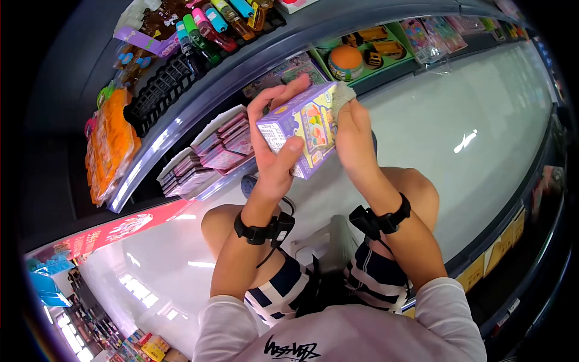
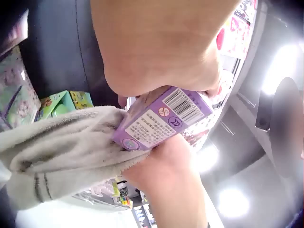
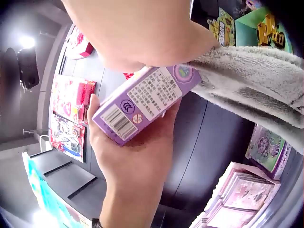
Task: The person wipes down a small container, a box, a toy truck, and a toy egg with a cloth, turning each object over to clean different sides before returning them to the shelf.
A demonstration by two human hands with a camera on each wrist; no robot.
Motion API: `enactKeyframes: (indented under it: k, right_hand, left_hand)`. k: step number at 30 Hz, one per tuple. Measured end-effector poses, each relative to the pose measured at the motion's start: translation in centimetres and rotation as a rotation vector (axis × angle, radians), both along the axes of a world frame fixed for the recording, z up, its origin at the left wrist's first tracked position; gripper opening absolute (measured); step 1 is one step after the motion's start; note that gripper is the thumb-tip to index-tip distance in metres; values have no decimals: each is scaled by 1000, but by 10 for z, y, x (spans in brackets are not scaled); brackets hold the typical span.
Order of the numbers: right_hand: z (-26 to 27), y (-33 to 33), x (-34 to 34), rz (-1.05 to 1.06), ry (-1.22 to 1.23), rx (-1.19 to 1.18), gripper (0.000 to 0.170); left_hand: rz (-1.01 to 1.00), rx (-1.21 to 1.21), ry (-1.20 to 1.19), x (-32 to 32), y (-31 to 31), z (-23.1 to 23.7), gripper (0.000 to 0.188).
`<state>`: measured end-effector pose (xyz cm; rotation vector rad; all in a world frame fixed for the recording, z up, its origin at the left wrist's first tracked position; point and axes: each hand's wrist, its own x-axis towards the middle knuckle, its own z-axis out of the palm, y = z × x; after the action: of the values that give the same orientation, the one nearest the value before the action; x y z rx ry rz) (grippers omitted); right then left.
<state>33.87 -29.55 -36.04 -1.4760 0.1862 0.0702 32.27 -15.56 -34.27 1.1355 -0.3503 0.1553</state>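
Note:
A small purple box [image 1: 310, 130] with printed pictures on its front is gripped by my left hand [image 1: 274, 142], thumb on the front face and fingers round the far side. Its side panel carries a barcode and a white text label [image 2: 151, 128], seen in both wrist views. My right hand [image 1: 354, 136] holds a grey, fuzzy cloth [image 3: 256, 78] against the upper right end of the box. In the left wrist view the cloth hangs in loose folds with dark smudges. The right fingertips are mostly hidden behind the cloth and box.
A curved shelf [image 1: 241, 63] runs in front, with coloured bottles [image 1: 208, 33] and a black basket [image 1: 160, 96] on top. Below stand cartons of pink packets [image 1: 226, 145] and a green tray [image 1: 392, 54] with toy trucks. Glossy white floor [image 1: 446, 120] lies to the right.

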Motion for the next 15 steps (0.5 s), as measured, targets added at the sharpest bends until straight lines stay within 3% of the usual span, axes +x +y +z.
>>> enactKeyframes:
  k: [3,5,8,9,10,11,12,13,14,15]
  right_hand:
    - [0,7,-2,-4,-55,123,34]
    - [2,11,-7,9,-356,-26,38]
    - [-12,27,-24,94,-438,-28,44]
    - [-15,28,-30,106,-436,-29,44]
    - [-14,31,-35,174,-331,129,45]
    - [-11,35,-37,245,-230,289,46]
    - [-6,36,-39,267,-241,297,46]
    - [0,32,-41,369,-405,66,46]
    - [6,29,-43,463,-568,-165,46]
    - [11,27,-44,480,-578,-147,46]
  left_hand:
    - [25,-5,-39,-3,-1,1,82]
    - [37,-55,-58,-6,-2,6,81]
    - [89,149,-162,-3,1,-3,76]
    - [130,250,-178,-4,2,-4,76]
    - [183,298,-55,-7,-3,8,91]
    - [204,301,-61,-8,-13,22,91]
    - [278,152,42,-7,-24,36,92]
    - [351,3,141,-6,-24,44,92]
    - [194,-30,71,3,3,31,89]
    - [216,-17,65,2,14,17,89]
